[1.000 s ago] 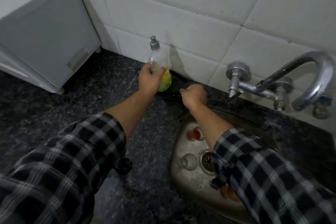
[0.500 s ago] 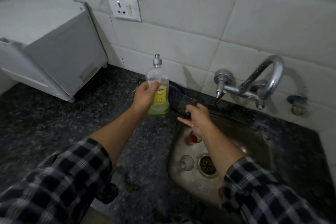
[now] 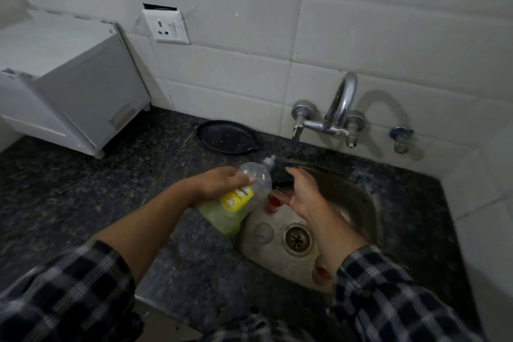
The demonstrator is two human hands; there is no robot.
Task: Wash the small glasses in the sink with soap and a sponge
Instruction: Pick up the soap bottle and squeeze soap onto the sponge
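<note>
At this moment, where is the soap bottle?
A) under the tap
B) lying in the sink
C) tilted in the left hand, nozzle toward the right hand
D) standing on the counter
C: the left hand grips the bottle, tilted, its nozzle pointing toward the right hand.

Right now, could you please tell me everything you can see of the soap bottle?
The soap bottle is clear, soft-looking plastic with a grey nozzle cap, a yellow label and green liquid pooled at its lower end. It is held above the counter edge by the sink, tilted, with its nozzle up and to the right, toward the dark sponge in the right hand. The left hand grips its upper body.
</note>
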